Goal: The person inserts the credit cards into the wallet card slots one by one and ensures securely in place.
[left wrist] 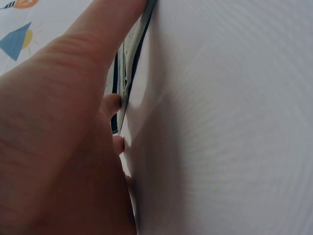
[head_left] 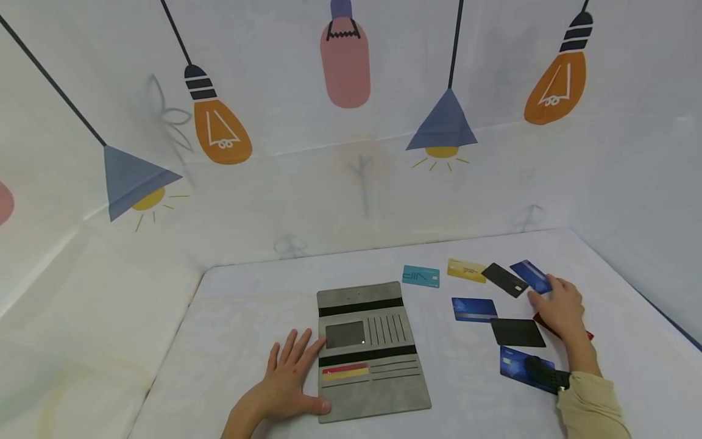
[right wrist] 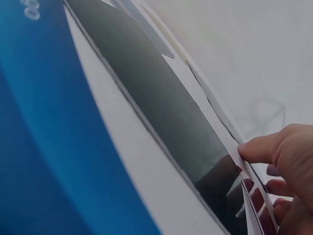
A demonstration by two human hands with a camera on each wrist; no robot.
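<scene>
A grey wallet (head_left: 373, 390) lies unfolded on the table, with a red card (head_left: 344, 369) and a yellow card (head_left: 345, 375) showing in its slots. My left hand (head_left: 287, 384) rests with fingers spread at the wallet's left edge, its thumb on the lower corner. In the left wrist view the thumb and palm cover much of the wallet. My right hand (head_left: 562, 308) is at the near end of a blue card (head_left: 529, 274), thumb and forefinger apart; a firm grip is not visible. Beneath that hand a red card (head_left: 548, 327) is partly hidden.
Left of the right hand lie a black card (head_left: 504, 280), a yellow card (head_left: 466, 270), a teal card (head_left: 420, 276), another blue card (head_left: 474, 310) and another black card (head_left: 518, 333). A further blue card (head_left: 515, 364) lies partly under the dark wristband (head_left: 548, 375). Printed white cloth (head_left: 356, 134) hangs behind.
</scene>
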